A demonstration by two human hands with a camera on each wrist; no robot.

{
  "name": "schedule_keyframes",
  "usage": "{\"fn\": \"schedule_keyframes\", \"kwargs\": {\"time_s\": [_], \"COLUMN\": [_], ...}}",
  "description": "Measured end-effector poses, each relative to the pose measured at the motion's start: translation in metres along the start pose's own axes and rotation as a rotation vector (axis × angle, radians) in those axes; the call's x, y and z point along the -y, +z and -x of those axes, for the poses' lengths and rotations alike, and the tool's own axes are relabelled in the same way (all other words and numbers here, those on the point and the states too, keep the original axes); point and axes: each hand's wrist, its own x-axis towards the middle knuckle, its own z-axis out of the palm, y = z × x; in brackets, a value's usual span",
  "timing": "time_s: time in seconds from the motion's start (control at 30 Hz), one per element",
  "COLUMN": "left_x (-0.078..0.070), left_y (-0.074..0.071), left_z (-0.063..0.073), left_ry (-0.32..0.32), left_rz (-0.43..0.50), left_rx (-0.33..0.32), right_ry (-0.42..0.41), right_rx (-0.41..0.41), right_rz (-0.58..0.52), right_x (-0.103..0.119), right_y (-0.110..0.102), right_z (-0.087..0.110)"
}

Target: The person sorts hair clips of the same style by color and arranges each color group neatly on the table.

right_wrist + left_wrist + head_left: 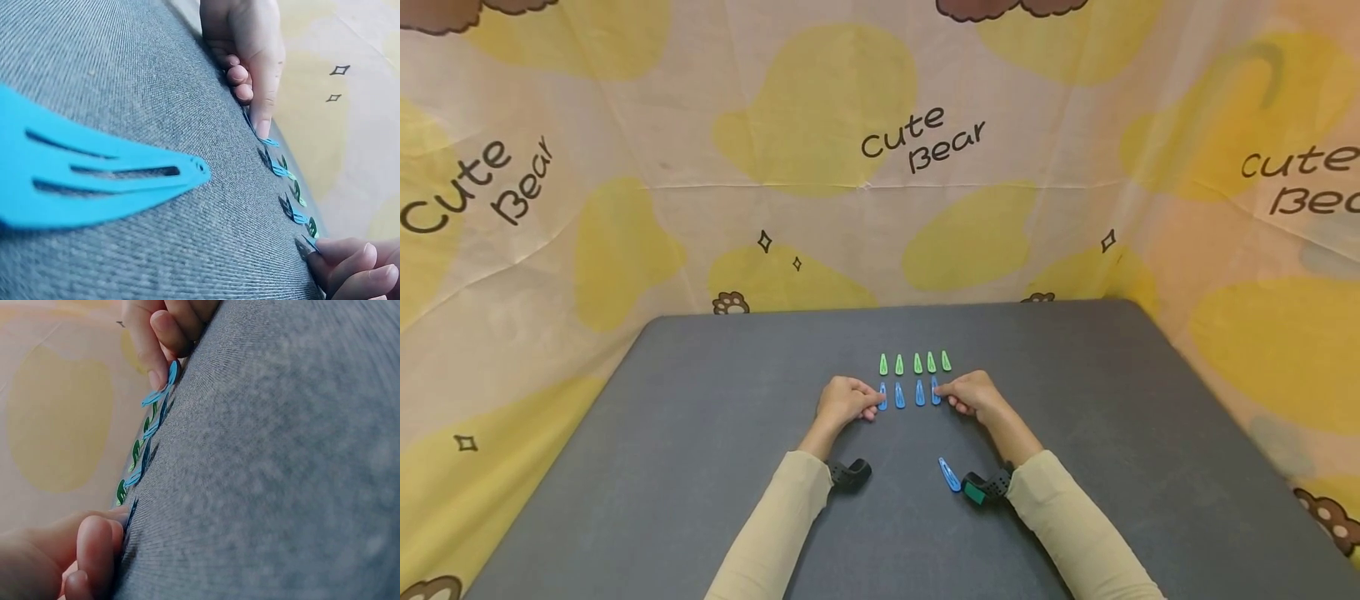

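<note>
Two rows of snap hair clips lie on the grey table. In the head view my left hand [846, 401] pinches the blue hair clip [883, 402] at the left end of the nearer row, fingertips on its edge. At the right end, my right hand [974, 394] pinches another blue hair clip [936, 397] between thumb and finger. Between the hands lie two more blue clips [919, 393]. Just behind them runs a row of several green hair clips [917, 363]. The right wrist view shows the left thumb [265, 119] pressing at its clip.
A single blue hair clip [950, 475] lies apart, nearer to me, beside the black band [988, 487] on my right wrist. Another black band [851, 476] is on the left wrist. Behind the grey table [700, 467] hangs a patterned cloth [820, 100].
</note>
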Motion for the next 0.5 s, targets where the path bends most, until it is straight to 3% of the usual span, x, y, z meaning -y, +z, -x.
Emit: {"fn": "schedule_keyframes", "kwargs": {"time_s": [0.5], "left_x": [-0.0002], "left_y": [-0.0006], "left_z": [-0.0007], "left_ry": [-0.002], "left_rz": [0.001], "left_rx": [0.004], "right_ry": [0.01], "right_rx": [-0.01], "right_rz": [0.002], "right_x": [0.0028], "right_y": [0.0008], "right_z": [0.0012]}}
